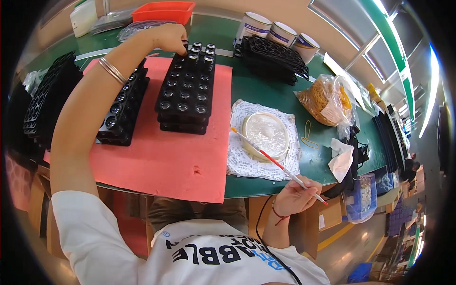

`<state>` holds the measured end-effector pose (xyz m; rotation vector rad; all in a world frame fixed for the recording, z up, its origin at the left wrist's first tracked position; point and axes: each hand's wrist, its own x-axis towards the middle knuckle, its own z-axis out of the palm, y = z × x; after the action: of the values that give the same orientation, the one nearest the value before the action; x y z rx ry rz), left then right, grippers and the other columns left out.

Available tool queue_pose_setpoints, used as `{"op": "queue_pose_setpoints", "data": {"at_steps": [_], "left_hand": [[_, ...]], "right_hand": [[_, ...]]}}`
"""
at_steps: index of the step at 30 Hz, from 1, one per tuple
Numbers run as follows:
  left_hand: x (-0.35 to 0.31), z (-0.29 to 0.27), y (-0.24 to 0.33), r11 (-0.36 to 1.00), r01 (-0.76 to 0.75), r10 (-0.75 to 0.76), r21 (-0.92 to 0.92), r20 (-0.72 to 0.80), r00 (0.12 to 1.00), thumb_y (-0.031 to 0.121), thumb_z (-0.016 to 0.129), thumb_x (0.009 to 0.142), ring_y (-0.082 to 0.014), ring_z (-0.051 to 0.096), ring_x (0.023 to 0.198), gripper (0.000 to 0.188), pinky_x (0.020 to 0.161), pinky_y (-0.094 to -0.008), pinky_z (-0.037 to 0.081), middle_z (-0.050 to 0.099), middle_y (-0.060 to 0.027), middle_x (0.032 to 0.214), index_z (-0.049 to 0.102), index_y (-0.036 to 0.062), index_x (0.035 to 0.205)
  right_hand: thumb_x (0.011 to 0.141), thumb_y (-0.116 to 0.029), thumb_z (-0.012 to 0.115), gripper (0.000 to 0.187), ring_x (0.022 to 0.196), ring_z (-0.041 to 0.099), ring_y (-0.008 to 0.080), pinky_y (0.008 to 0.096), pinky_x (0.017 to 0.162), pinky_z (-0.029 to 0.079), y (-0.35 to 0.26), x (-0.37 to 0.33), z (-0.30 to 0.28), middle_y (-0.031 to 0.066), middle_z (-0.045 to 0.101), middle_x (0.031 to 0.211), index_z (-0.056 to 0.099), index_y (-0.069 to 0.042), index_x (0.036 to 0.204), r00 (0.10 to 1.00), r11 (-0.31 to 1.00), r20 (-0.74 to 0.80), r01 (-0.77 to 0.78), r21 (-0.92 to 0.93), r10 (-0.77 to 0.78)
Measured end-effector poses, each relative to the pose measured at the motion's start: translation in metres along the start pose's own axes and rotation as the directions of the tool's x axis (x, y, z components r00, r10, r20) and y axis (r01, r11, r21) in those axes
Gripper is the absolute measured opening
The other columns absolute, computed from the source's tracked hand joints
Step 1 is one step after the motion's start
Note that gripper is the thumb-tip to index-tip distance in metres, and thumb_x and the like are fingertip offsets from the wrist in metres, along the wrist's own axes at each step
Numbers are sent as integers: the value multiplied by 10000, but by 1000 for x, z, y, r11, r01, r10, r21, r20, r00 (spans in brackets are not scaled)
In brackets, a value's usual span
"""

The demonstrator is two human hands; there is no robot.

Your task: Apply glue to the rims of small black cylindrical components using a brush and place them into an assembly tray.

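My left hand point(172, 38) reaches to the far left corner of a black rack point(183, 113), its fingers closed in a pinch. What they hold, if anything, is hidden. Rows of shiny round parts point(187, 85) sit in this rack, several at the far end standing higher. A second black rack point(124, 111) with similar parts is partly covered by my left forearm. In my right hand point(297, 195), near the front edge, is a slim paintbrush point(271, 159) with a red and silver handle. Its yellowish tip points left, over a shallow round dish point(266, 135) with a glossy whitish filling.
A pink mat point(209, 166) lies under the racks, printed paper point(240, 164) under the dish. Black perforated trays are stacked left point(52, 99) and at the back point(273, 54). Behind stand cans point(254, 26) and a red bin point(164, 12). Rubber bands point(320, 102) fill a bag at right, near crumpled tissue point(341, 160).
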<state>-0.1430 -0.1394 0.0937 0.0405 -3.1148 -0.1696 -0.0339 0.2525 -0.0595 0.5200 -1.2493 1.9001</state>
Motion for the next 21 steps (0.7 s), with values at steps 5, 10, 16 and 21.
{"op": "queue_pose_setpoints", "data": {"at_steps": [5, 10, 16, 21], "left_hand": [[-3, 6, -11, 999, -29, 38, 42, -211, 977, 252, 677, 589, -262, 588, 725, 342, 652, -341, 446, 608, -145, 765, 601, 9, 817], [-68, -8, 32, 970, -243, 206, 5, -545, 813, 123, 612, 660, -239, 573, 748, 260, 709, -311, 432, 581, -122, 777, 520, -13, 862], [-161, 31, 128, 816, -567, 464, -108, -461, 756, 5, 639, 581, -253, 556, 700, 276, 622, -320, 456, 573, -63, 819, 553, 82, 831], [-183, 78, 124, 816, -523, 483, -246, -208, 851, 49, 646, 558, -244, 530, 766, 317, 608, -339, 470, 550, -47, 848, 560, 102, 858]], "right_hand": [[902, -350, 419, 338, 435, 427, 138, 215, 410, 323, -2, -1, 5, 65, 461, 599, 446, -36, 781, 999, 999, -13, -33, 2, 33], [916, -304, 399, 299, 552, 476, 162, 250, 546, 376, 3, 3, 6, 101, 495, 635, 457, -21, 840, 1000, 999, 9, -1, -35, 2], [931, -318, 348, 317, 563, 424, 137, 237, 548, 345, -2, 12, -11, 87, 471, 620, 448, -31, 841, 992, 948, 21, 127, -292, -127], [923, -342, 361, 360, 519, 372, 108, 226, 508, 291, -16, 17, -4, 59, 426, 559, 456, -43, 746, 967, 893, 124, 254, -372, -223]]}}
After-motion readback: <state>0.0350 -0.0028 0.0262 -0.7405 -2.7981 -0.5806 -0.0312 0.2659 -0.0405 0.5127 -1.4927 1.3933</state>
